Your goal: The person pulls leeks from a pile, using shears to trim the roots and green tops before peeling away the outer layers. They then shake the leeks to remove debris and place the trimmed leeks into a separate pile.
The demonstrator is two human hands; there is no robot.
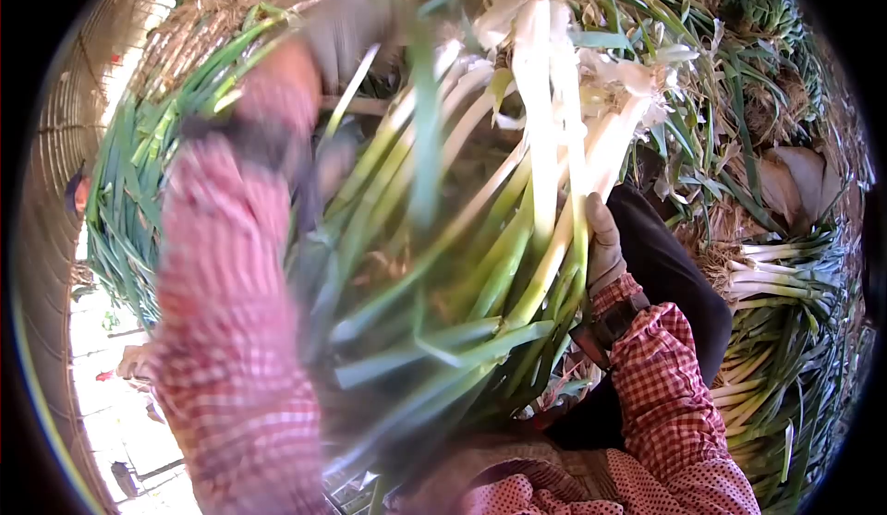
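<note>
A thick bunch of green onions with long white stalks and green leaves fills the middle of the view, roots toward the top. My right hand, in a light glove with a red checked sleeve, grips the bunch from its right side. My left hand is raised at the upper left and heavily blurred; it seems closed around a single green leaf that runs down across the bunch. My left sleeve covers the lower left.
Trimmed green onions lie stacked at the right and lower right. More loose onions and dry husks spread over the top right. Woven basket walls curve along the left edge.
</note>
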